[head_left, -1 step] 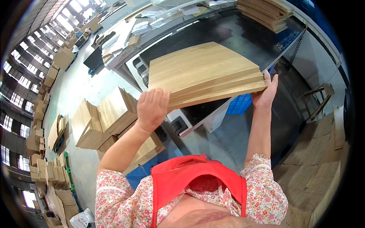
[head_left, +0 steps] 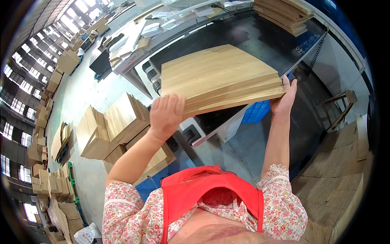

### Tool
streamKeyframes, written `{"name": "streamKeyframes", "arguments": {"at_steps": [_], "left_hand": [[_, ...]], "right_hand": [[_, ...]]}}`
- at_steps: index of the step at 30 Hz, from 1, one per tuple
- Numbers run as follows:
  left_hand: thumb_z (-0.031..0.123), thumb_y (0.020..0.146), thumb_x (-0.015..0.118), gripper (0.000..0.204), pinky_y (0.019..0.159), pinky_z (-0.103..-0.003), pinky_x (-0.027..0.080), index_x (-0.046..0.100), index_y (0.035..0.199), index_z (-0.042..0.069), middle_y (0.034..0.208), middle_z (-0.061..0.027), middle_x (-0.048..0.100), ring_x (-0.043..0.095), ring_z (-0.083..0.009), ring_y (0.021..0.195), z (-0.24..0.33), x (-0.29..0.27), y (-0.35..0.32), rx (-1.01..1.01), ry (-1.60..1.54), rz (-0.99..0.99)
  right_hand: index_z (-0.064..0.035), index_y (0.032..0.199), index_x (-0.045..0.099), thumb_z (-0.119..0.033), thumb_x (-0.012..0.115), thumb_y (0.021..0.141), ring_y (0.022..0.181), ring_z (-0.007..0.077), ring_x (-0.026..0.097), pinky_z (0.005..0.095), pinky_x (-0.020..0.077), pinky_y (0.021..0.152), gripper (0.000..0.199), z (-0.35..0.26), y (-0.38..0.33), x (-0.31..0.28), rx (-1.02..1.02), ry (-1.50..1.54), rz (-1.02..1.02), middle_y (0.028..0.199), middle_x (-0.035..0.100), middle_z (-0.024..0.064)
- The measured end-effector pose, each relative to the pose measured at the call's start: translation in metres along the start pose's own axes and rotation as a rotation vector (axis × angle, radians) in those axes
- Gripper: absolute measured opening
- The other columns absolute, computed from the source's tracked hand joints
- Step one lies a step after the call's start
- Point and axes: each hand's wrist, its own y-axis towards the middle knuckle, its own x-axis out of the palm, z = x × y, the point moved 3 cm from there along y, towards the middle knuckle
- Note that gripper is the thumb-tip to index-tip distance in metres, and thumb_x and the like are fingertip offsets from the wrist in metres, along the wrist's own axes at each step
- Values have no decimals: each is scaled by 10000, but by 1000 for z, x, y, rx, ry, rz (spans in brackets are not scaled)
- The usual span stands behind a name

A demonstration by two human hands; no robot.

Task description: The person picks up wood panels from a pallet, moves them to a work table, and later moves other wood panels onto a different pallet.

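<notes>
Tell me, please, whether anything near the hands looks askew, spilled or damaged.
Yes, slightly askew: the stack of wood-grain panels between the left hand and right hand is not flush. Along its near side, the edges lie in uneven steps instead of one even face. No spill or clear damage shows.

A long, dark wall [head_left: 13, 151] curves down the left (the lens bends it), pierced by rows of bright windows [head_left: 25, 140]. Above it slopes a ribbed roof [head_left: 30, 18]. Daylight glares off the pale floor [head_left: 77, 107], which turns grey-blue nearer by. Cartons [head_left: 68, 63] stand in a line toward the far end. A black table [head_left: 195, 38] fills the upper middle, with a grey bench [head_left: 126, 67] beyond its left side, strewn with papers [head_left: 151, 28]. At right stands a small wooden stool [head_left: 351, 96].
</notes>
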Motion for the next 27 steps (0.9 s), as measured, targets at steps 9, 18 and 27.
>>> {"name": "streamKeyframes", "arguments": {"at_steps": [9,18,27], "left_hand": [[362,672,750,626,923,-410,408,529,1188,84,1132,-107,511,484,-318,1104,40,60,-17,-129,-375,-187],[340,626,825,805,1064,-449,325,455,1282,57,1372,-247,349,351,-431,1278,49,85,-26,-269,-592,-185],[312,662,804,747,1048,-448,349,474,1282,59,1377,-228,362,368,-435,1264,57,87,-27,-386,-629,-182]], "right_hand": [[77,1098,580,-268,534,913,1027,390,561,415,440,899,394,16,14,-22,-1001,-1306,-26,1100,598,246],[-13,1354,382,-457,516,896,1295,343,368,467,312,1037,652,51,30,4,-694,-1700,-73,1428,350,215],[-48,1351,401,-445,539,874,1173,336,476,489,373,949,636,37,56,11,-577,-1734,-67,1347,448,121]]}}
